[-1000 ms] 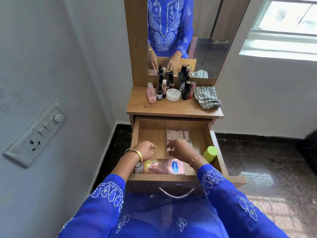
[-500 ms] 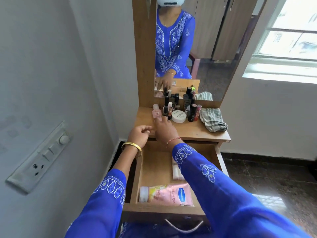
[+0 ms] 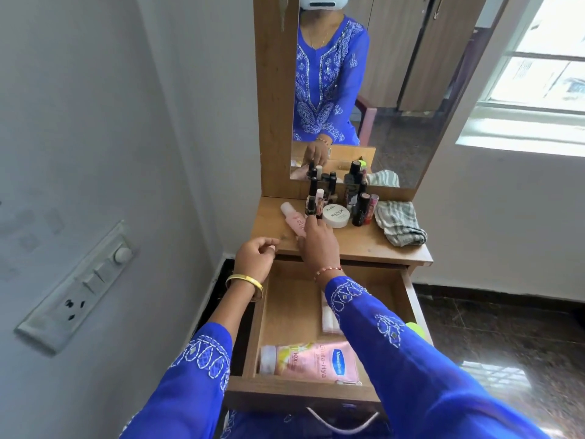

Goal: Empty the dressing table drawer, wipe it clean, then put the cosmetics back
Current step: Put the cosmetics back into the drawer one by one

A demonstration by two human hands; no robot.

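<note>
A person in blue embroidered sleeves stands at a wooden dressing-table worktop with its wooden drawer pulled open below. The right hand reaches over the worktop's front, fingers extended, fingertips touching a small dark upright bottle and lying over a pale pink bottle that lies on its side. Whether it pinches anything, I cannot tell. The left hand hovers by the worktop's left front edge, fingers loosely curled, empty. A pink squeeze tube lies crosswise along the drawer's front wall, nearer the left hand. A striped cloth sits on the worktop's right.
</note>
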